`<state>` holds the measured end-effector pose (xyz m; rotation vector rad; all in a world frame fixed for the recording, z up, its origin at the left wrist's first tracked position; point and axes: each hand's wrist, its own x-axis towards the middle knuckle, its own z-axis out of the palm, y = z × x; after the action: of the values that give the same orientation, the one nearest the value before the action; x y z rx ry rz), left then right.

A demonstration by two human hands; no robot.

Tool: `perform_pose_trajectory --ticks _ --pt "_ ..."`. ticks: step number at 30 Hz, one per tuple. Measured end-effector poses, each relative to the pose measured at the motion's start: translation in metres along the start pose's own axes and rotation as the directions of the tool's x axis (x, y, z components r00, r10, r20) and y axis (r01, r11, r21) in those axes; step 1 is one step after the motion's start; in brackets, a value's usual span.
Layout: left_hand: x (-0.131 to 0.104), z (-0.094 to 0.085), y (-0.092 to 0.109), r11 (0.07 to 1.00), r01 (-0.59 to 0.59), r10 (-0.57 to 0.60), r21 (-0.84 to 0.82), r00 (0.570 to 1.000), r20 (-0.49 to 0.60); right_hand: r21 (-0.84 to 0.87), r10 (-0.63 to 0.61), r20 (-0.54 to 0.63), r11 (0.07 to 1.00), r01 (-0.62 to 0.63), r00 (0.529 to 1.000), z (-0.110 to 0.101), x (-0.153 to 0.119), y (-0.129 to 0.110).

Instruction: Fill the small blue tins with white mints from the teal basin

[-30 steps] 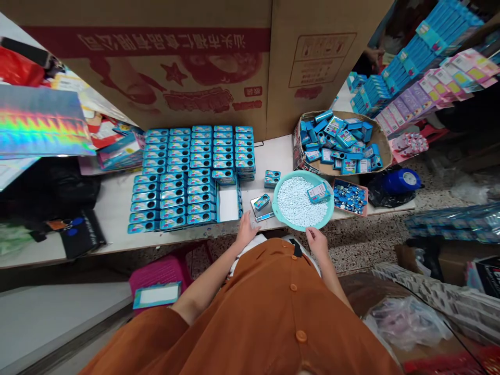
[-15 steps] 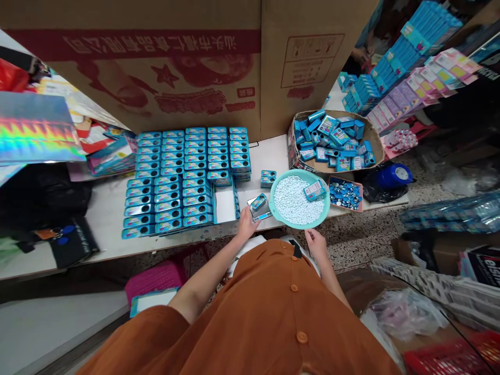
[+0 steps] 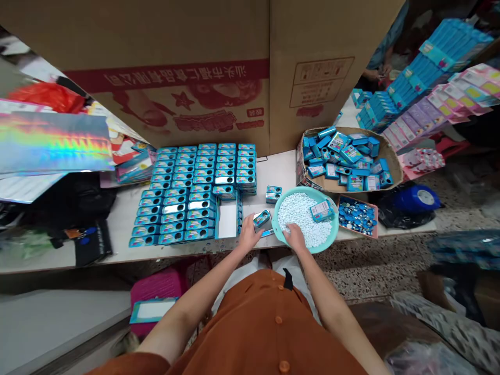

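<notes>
A small blue printed tin (image 3: 261, 219) with a dark round opening is held between the fingers and thumb of my left hand (image 3: 248, 234), just above the table edge. My right hand (image 3: 296, 238) reaches over the near rim of a mint-green basin (image 3: 333, 240), its fingertips curled into the small white pellets (image 3: 300, 207), which partly hide them. On the pellets lies a larger blue printed box (image 3: 321, 210). Between the left hand and the basin is a flat blue-edged piece (image 3: 267, 233). Two stacked blue tins (image 3: 273, 194) stand behind it.
Rows of blue tins (image 3: 187, 198) fill the left, beside a white-bottomed tray (image 3: 228, 219). A cut-down carton (image 3: 395, 172) of loose tins and a pink tray (image 3: 375, 221) of blue and silver caps stand right. A large cardboard box (image 3: 187, 41) walls off the back. Another person's hands (image 3: 385, 70) show beyond.
My right hand has moved from outside the basin's near rim into the pellets. My left hand still holds the tin. The camera view has shifted.
</notes>
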<state>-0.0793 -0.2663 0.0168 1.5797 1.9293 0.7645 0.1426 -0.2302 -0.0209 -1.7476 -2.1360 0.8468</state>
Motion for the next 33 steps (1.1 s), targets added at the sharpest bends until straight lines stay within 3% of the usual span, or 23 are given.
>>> perform_pose_trajectory --ticks 7,12,20,24,27,33 --pt "0.006 0.002 0.004 0.998 0.027 -0.027 0.052 1.0 0.009 0.019 0.03 0.094 0.999 -0.032 0.995 0.007 0.021 0.012" --pt "0.015 0.008 0.002 0.997 0.029 -0.03 0.065 0.999 0.017 -0.013 0.1 0.1 0.995 -0.099 0.99 0.006 0.028 0.004" --pt "0.03 0.02 0.003 0.999 -0.032 0.032 0.029 0.999 0.017 -0.042 0.138 0.221 0.99 -0.132 0.965 -0.009 0.036 0.002" --pt "0.03 0.023 0.001 1.0 -0.016 0.016 0.008 1.0 0.007 0.018 0.164 0.123 0.986 -0.167 0.979 -0.022 0.031 -0.004" --pt "0.028 0.024 0.0 1.0 0.002 -0.002 -0.005 1.0 0.012 0.169 0.092 -0.002 0.981 -0.09 0.996 -0.027 0.034 -0.025" --pt "0.023 0.025 0.002 0.999 0.036 -0.036 0.018 0.999 -0.008 0.257 -0.136 -0.041 0.956 0.142 0.99 -0.012 0.057 -0.071"
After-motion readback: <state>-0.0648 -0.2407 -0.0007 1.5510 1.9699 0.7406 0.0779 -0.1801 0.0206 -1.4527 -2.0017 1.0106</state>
